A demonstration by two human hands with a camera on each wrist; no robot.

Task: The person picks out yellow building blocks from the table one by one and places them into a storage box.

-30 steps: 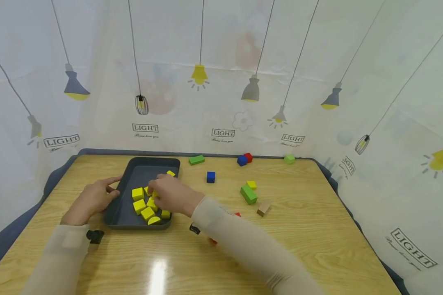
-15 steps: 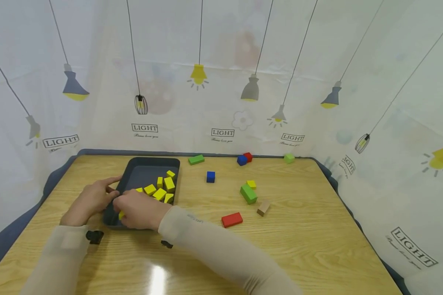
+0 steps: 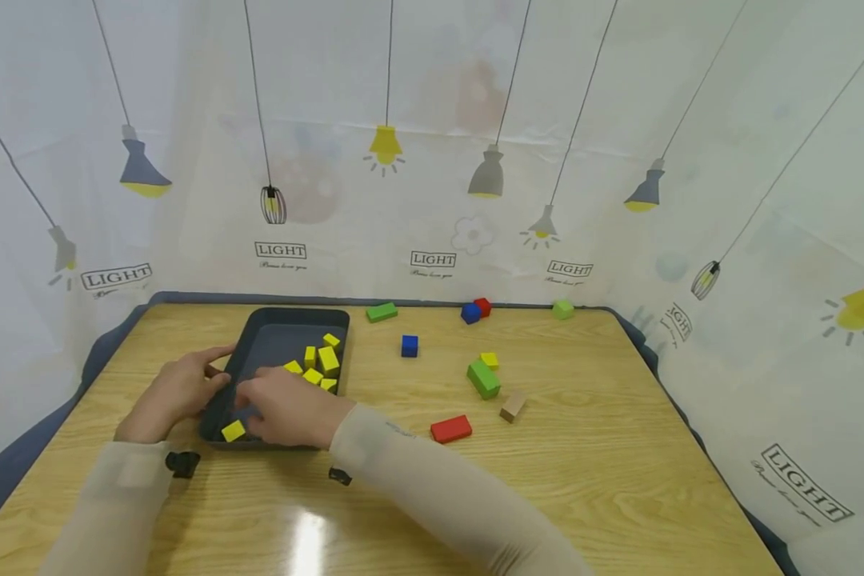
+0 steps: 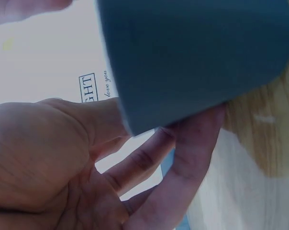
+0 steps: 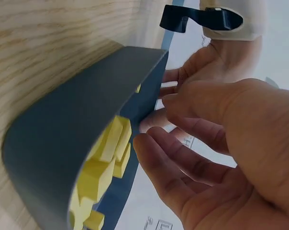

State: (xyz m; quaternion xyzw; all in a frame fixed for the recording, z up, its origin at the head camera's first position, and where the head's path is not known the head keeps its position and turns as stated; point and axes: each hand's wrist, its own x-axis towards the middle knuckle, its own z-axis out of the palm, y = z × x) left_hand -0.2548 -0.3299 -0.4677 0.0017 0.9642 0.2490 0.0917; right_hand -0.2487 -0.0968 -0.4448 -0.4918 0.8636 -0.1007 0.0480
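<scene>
The dark grey tray lies on the left of the table with several yellow blocks inside, mostly along its right side. A single yellow block lies apart in the near left corner. My left hand grips the tray's left wall; in the left wrist view the fingers press on its outside, and the thumb reaches over to the other side. Over the tray's near part is my right hand, its fingers loosely bent around nothing. In the right wrist view its fingertips are parted from the thumb, and yellow blocks appear beyond.
Right of the tray lie a red block, a wooden block, a green block with a yellow block behind it, and a blue cube. More blocks, including a light green block, stand near the back edge.
My right hand has moved from the tray's right side to its near left, then slightly back right. One yellow block now shows in the near left corner; the others sit farther back. My left hand stays put.
</scene>
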